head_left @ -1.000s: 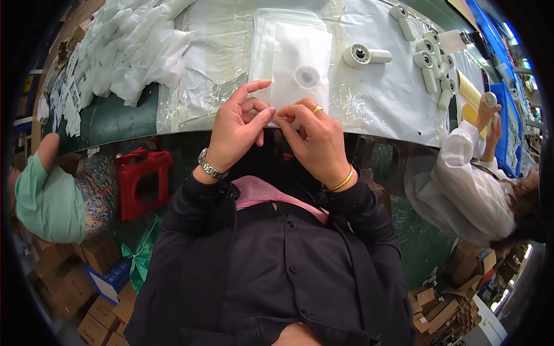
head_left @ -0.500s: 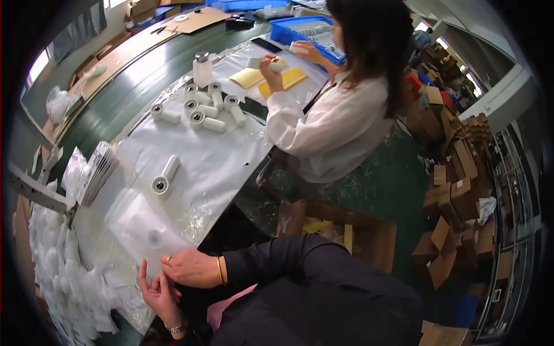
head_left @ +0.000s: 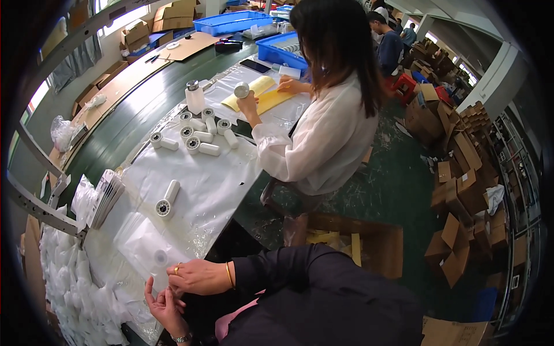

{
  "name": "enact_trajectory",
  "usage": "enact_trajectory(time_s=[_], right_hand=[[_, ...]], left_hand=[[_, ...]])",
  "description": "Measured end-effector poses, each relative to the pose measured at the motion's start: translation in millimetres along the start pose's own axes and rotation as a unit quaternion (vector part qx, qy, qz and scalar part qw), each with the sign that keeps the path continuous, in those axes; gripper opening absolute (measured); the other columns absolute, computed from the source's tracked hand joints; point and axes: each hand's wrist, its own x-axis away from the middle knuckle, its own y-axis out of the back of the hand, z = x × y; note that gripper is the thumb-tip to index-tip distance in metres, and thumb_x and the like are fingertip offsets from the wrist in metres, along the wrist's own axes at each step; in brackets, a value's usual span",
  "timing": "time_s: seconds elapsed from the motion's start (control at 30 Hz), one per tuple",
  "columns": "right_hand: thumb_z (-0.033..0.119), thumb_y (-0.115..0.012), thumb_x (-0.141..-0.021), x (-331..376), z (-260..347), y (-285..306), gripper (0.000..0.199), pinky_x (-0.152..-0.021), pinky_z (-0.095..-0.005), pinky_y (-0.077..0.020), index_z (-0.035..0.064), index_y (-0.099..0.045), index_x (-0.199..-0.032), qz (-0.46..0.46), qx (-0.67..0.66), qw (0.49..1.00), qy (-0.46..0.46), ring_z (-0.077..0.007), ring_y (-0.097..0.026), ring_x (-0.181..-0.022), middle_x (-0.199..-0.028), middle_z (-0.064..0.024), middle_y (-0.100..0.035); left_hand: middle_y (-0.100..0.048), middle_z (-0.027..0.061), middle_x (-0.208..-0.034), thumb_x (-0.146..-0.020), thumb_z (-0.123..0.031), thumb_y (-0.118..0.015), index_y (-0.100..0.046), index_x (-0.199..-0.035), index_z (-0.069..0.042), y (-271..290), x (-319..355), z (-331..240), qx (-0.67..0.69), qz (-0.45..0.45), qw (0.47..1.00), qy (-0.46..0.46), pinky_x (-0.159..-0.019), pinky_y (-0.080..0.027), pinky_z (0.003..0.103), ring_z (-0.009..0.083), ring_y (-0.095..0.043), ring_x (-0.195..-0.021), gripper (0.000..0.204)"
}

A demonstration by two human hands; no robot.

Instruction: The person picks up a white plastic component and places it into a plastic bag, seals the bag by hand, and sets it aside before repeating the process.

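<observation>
At the near edge of the table my left hand (head_left: 166, 311) and my right hand (head_left: 202, 277) meet. Their fingertips are pinched together, and the left index finger sticks out. Whatever lies between the fingers is too small or hidden to make out. Just beyond them a clear plastic bag (head_left: 138, 235) with a round grey spot lies flat, its near end reaching my right fingers. Farther up, a white handheld device (head_left: 171, 190) with a round dark-ringed head lies alone. Several similar white devices (head_left: 199, 148) are grouped behind it.
Piled clear bags (head_left: 75, 282) hang at the left edge, beside a stack of flat white packs (head_left: 107, 199). A metal frame (head_left: 40, 210) crosses there. On the right a co-worker (head_left: 329, 127) holds another white device (head_left: 242, 90) over yellow sheets (head_left: 274, 101). A carton (head_left: 378, 242) stands below.
The view has shifted, showing more of the room's far side. The co-worker's white device is turned with its round head up, and one hand has moved down to the yellow sheet. My hands keep their pinch.
</observation>
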Motion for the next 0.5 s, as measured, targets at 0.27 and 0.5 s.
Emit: enact_trajectory(time_s=[0.27, 0.5], right_hand=[[0.027, -0.068, -0.097, -10.1, 3.1, -18.0, 0.027, -0.083, -0.0412, -0.0567, 0.0014, -0.062, -0.091, 0.012, -0.011, 0.997, -0.078, -0.0317, -0.069, -0.099, -0.102, -0.0147, -0.065], [0.024, -0.066, -0.097, -5.4, 0.5, -27.5, 0.023, -0.081, -0.0399, -0.0564, 0.0017, -0.062, -0.091, 0.04, 0.018, 0.996, -0.072, -0.0299, -0.069, -0.099, -0.101, -0.0135, -0.064]], left_hand=[[-0.072, 0.0029, -0.081, -0.106, -0.005, -0.069, -0.043, -0.161, -0.005, 5.6, -0.9, 9.1, -0.007, 0.011, 1.0, -0.009, -0.043, -0.032, 0.018, 0.0042, -0.054, -0.051, 0.061], [-0.07, 0.002, -0.078, -0.106, -0.006, -0.07, -0.043, -0.161, -0.005, 2.7, -1.1, 8.3, 0.002, 0.007, 1.0, -0.008, -0.044, -0.034, 0.018, 0.0042, -0.052, -0.051, 0.062]])
